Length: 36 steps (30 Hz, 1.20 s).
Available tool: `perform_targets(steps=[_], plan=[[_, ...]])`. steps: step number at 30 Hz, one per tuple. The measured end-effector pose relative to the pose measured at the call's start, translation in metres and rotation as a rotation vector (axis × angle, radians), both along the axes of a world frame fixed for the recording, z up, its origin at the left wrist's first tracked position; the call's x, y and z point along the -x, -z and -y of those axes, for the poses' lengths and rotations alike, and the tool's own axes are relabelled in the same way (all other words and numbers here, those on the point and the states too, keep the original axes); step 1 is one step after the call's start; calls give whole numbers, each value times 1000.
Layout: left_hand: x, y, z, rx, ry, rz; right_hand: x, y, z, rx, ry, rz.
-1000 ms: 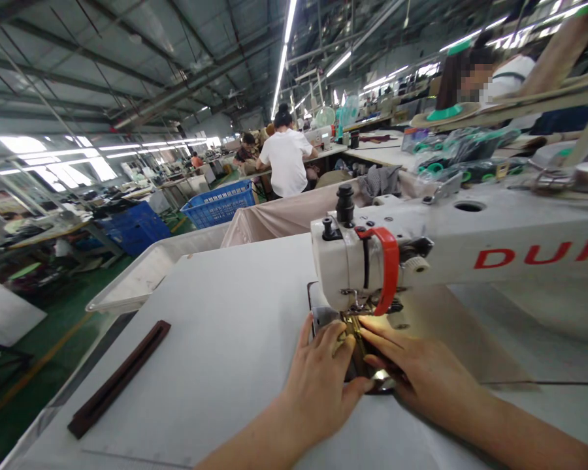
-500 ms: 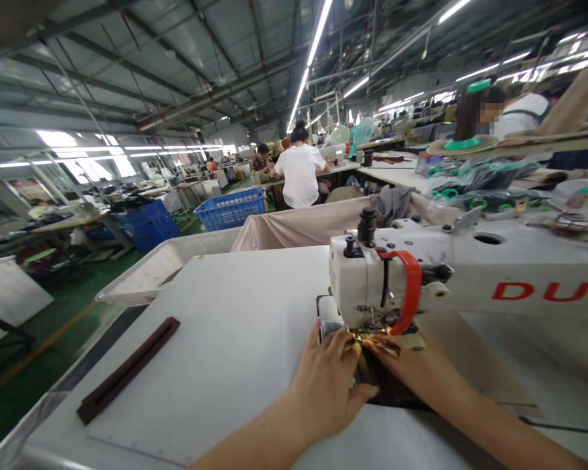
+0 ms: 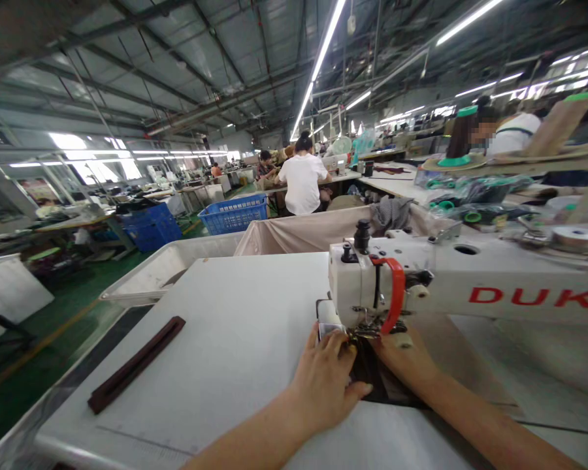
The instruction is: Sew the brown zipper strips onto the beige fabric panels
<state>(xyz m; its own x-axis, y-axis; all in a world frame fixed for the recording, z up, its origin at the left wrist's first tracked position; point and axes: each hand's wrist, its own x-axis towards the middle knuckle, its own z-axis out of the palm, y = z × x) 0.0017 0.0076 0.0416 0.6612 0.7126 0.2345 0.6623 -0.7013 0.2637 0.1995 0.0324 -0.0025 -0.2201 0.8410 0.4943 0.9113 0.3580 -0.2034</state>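
Note:
A white sewing machine point(image 3: 355, 287) with a red guard strap stands at the right of the table. Under its needle area lies a dark brown piece of fabric point(image 3: 367, 378). My left hand point(image 3: 323, 375) rests palm down at the left of the needle, fingers spread and thumb apart, its fingertips at the fabric's edge. My right hand point(image 3: 404, 359) reaches in from the right onto the fabric, close to the presser foot; its fingertips are hidden behind the machine head. A folded dark brown strip point(image 3: 137, 365) lies apart on the left of the table.
The white tabletop point(image 3: 245, 313) extends left of the machine. Beyond it are a white tub point(image 3: 176, 261), a cloth-lined bin point(image 3: 304, 234) and a blue crate point(image 3: 235, 212). A co-worker in a white shirt point(image 3: 301, 183) sits ahead. Thread cones point(image 3: 460, 137) stand at the right.
The head view has shifted slightly. The yellow light on the fingertips at the needle has dimmed. Both hands stay by the needle, and my right fingertips are more hidden behind the machine head.

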Motion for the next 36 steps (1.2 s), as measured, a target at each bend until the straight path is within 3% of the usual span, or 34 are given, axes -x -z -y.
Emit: perform_targets(steps=[6, 9, 16, 23, 29, 36], plan=[[-6, 12, 18, -89, -81, 105, -8, 20, 68, -13, -163, 71], [-10, 14, 23, -122, -85, 151, -6, 16, 80, -33, -169, 121], [-9, 15, 12, -88, -62, 253, -3, -6, 64, -87, -194, 154], [-15, 17, -9, -71, -128, 245, -3, 2, 44, 41, -149, 140], [-17, 14, -20, -78, -188, 228, -1, 3, 32, 30, -86, 157], [-13, 33, -2, -285, -19, 344, -2, 6, 39, -88, -181, 122]])
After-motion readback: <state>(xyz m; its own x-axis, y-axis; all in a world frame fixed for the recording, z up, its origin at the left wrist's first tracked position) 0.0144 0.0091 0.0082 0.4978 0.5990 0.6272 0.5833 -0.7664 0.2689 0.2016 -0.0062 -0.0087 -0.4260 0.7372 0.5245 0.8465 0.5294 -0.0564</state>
